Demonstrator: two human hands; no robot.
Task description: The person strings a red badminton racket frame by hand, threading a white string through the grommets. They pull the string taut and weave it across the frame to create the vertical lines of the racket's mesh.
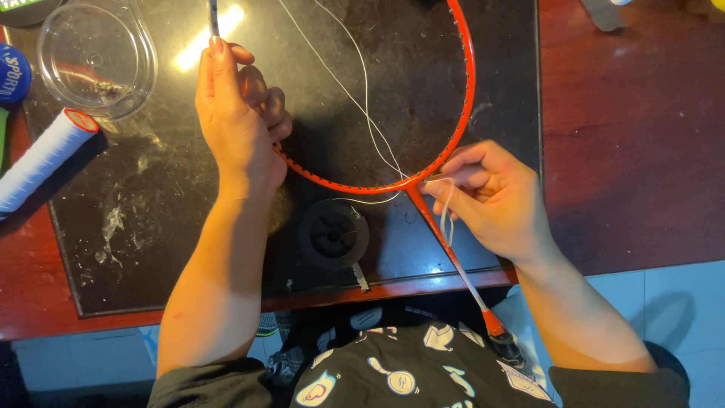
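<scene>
An orange racket frame [467,98] lies over a black mat [136,219], its shaft running down toward my body. My left hand [238,113] grips the left side of the frame and pinches a thin dark tool that sticks up past my thumb. My right hand [495,200] is at the throat of the racket, fingers closed on a loop of white string [447,208]. Two strands of the string [355,83] run up across the open head.
A clear plastic lid [97,57] sits at the top left. A white-wrapped handle with a red end [45,155] lies at the left. A round black reel [332,234] rests under the racket's lower rim. The red-brown tabletop [627,136] extends right.
</scene>
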